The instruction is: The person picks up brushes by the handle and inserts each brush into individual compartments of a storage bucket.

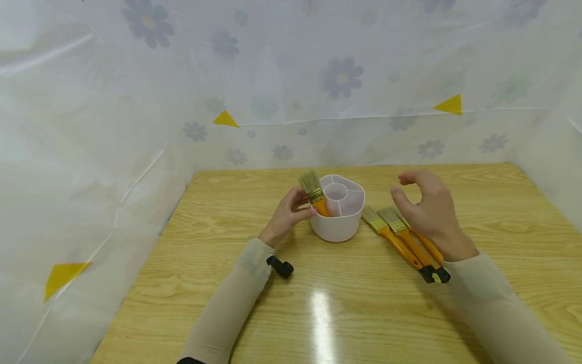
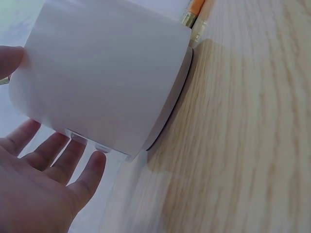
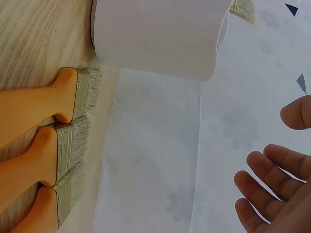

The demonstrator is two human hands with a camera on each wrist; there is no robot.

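Note:
A white round organizer with several compartments stands on the table. One paintbrush stands in its left compartment, bristles up and leaning left. My left hand holds the organizer's left side, thumb near the rim at the front and fingers spread along the wall, as the left wrist view shows. My right hand hovers to the right of the organizer, thumb and fingers apart with nothing between them. Below and beside it lie three paintbrushes with orange handles, side by side, bristles pointing away. The right hand partly hides the rightmost one.
The wood-grain table is enclosed by pale flower-printed sheeting at the back and sides. Yellow triangular markers sit on the sheeting. A black wrist device is strapped at the left cuff.

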